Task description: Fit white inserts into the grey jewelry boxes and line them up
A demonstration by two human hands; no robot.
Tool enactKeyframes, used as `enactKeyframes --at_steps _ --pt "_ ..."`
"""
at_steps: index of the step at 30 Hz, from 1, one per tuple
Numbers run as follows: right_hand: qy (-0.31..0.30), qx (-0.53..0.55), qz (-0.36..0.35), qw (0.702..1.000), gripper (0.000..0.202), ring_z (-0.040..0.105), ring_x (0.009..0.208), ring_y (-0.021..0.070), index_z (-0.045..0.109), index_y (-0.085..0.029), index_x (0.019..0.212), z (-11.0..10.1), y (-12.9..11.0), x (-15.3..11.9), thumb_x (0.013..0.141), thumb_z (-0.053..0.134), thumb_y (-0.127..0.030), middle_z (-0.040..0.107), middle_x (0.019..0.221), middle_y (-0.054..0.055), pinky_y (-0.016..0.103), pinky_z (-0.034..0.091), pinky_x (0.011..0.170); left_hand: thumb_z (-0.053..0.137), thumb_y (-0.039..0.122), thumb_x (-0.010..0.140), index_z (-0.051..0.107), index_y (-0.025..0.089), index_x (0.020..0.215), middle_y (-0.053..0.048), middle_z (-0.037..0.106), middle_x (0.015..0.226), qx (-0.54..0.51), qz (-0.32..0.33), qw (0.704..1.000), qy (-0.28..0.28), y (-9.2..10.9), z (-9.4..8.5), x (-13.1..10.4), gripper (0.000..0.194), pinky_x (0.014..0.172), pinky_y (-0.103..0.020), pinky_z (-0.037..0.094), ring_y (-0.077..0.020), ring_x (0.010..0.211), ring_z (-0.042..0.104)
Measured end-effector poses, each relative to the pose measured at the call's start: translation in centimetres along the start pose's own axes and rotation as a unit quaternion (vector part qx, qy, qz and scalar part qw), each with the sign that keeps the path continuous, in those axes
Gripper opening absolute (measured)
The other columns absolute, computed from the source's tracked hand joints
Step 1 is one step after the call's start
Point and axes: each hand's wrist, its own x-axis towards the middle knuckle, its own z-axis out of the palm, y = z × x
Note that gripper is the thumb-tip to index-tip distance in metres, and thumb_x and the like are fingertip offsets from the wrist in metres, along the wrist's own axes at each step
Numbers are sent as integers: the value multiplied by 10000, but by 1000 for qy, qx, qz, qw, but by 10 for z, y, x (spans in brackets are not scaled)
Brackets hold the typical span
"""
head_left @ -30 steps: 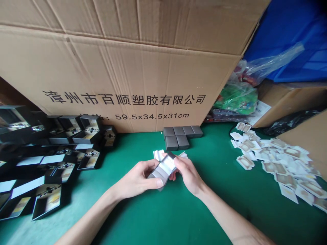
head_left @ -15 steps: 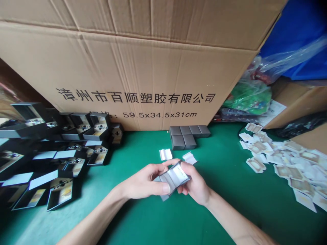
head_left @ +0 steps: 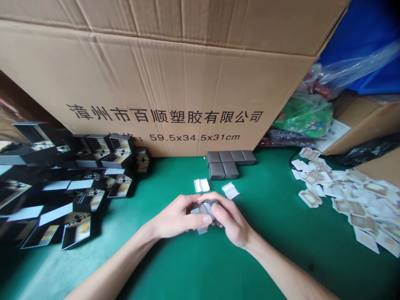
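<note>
Between my two hands is a small grey hinged box (head_left: 205, 207), tilted and partly covered by fingers. My left hand (head_left: 175, 218) is closed around its left side, thumb lying across the grey surface. My right hand (head_left: 234, 221) wraps the right side, its thumb pressed on the top and its fingers curled over the far edge. The inside of the box is mostly hidden. Just beyond my hands, a folded white piece (head_left: 202, 185) and a second white piece (head_left: 231, 191) lie on the green table (head_left: 200, 271).
Several closed grey boxes (head_left: 223, 170) stand grouped before a large cardboard carton (head_left: 175, 83). Open dark boxes (head_left: 78, 227) are stacked at left. White card inserts (head_left: 340, 196) spread in a pile at right, with plastic bags (head_left: 309, 114) behind.
My right hand has moved left and closed further over the box. The white inner surface seen before is now covered. The view has shifted slightly.
</note>
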Motion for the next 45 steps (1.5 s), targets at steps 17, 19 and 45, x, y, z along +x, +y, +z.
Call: enactKeyframes --at_steps 17,19,45 --pt "128 -198 -56 970 420 542 545 118 541 -209 1152 4 1 -2 816 675 -423 637 693 -35 235 456 515 842 239 656 574 161 979 22 657 842 11 -28 997 76 -8 2 1 427 501 -176 444 -77 592 544" --pt "159 -241 -93 953 429 593 590 133 554 -216 1130 -1 2 -2 797 699 -445 685 770 -4 252 501 545 833 226 662 547 172 1016 44 636 763 -4 -37 997 75 -11 2 1 458 473 -176 443 -80 551 543" --pt "293 -396 -44 869 393 635 1052 237 626 -205 1293 -109 30 9 963 548 -402 577 1356 151 368 591 796 526 519 962 708 178 1021 1 666 697 133 -74 987 48 -2 3 1 391 504 -169 478 -84 522 601"
